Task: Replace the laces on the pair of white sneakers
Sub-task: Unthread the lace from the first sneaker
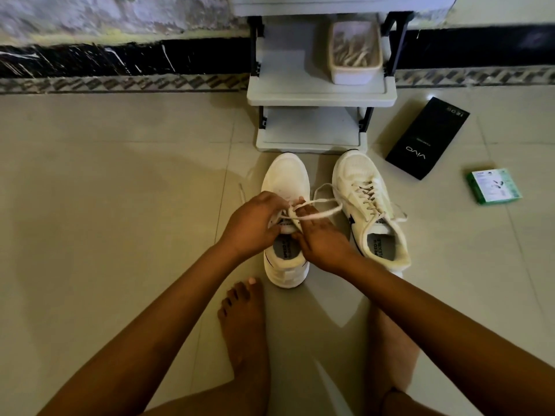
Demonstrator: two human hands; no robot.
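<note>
**Head view: lace worked at the left sneaker's eyelets**

Head view: nearest, two bare feet (240,325) are seen on the tiled floor (120,205), with both forearms reaching forward above them. Just beyond, the left sneaker (285,181) is held at its throat by both hands. The left hand (255,223) is curled over the eyelet area, its fingers pinching the white lace (318,213). The right hand (318,238) is bent over the tongue, fingertips gripping the same lace where it crosses; a loop of it trails right toward the other shoe. The right sneaker (366,199) is placed just beside, fully laced, its lace ends spilled to the right. Farther right, a black box (426,139) and a small green box (494,186) are laid on the floor. Farthest, a grey shoe rack (318,91) is set against the wall, and a pale tub (354,70) of laces is kept on its shelf.
</note>
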